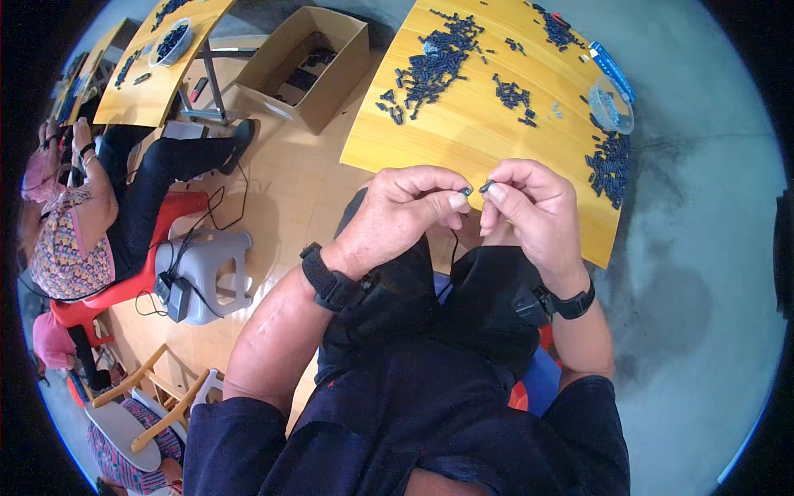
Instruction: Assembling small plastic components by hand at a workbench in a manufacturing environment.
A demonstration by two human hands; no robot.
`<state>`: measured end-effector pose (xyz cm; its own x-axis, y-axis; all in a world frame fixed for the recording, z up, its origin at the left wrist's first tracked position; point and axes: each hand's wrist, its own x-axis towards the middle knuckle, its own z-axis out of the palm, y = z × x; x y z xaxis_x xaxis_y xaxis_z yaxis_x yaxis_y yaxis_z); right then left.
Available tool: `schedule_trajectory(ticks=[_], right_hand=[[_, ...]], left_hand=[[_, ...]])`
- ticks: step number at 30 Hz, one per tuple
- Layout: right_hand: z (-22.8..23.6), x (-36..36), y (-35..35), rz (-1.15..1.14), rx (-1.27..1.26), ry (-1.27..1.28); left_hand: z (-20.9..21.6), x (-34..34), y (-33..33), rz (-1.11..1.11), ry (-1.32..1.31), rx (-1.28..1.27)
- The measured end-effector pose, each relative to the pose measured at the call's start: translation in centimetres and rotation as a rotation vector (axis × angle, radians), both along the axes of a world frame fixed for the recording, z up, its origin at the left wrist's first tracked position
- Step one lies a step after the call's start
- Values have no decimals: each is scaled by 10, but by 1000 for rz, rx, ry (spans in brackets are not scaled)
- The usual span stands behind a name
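Both my hands are raised over my lap at the near edge of the wooden table (463,136). My left hand (407,207) pinches a small dark piece (467,191) with a light spot on its end, between thumb and forefinger. Facing it, my right hand (533,207) holds a small black plastic part (486,187) between thumb and fingertips. A narrow gap separates the two pieces. Most of each is covered by my fingers, and their exact kind is too small to tell. Beyond my hands, a large heap of small black parts (430,70) lies on the table.
Smaller black piles (513,93) and another heap (608,169) lie on the table. A clear plastic tub (610,107) and a blue-and-white box (610,70) stand at its right edge. A cardboard box (310,70), grey stool (203,269) and seated person (74,240) are to the left.
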<state>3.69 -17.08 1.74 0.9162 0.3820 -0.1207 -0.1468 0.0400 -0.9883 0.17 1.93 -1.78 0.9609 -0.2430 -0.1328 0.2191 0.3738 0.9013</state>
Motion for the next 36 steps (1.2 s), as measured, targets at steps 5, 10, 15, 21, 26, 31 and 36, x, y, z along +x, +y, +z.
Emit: schedule_trajectory(ticks=[5,10,15,21,26,31,36], right_hand=[[2,-1,1,35,0,-28],[1,-1,3,63,-36,-55],[1,-2,6,57,-34,-57],[2,-2,6,66,-78,-83],[0,-3,7,65,-80,-107],[1,-2,7,63,-92,-100],[0,-3,7,66,-96,-106]], left_hand=[[1,-1,0,-15,-21,29],[-1,1,1,-34,-40,40],[0,1,0,-34,-43,23],[0,1,1,-43,-35,23],[-2,1,0,-39,-33,34],[-1,2,1,-42,-32,43],[-1,1,1,-35,-27,50]])
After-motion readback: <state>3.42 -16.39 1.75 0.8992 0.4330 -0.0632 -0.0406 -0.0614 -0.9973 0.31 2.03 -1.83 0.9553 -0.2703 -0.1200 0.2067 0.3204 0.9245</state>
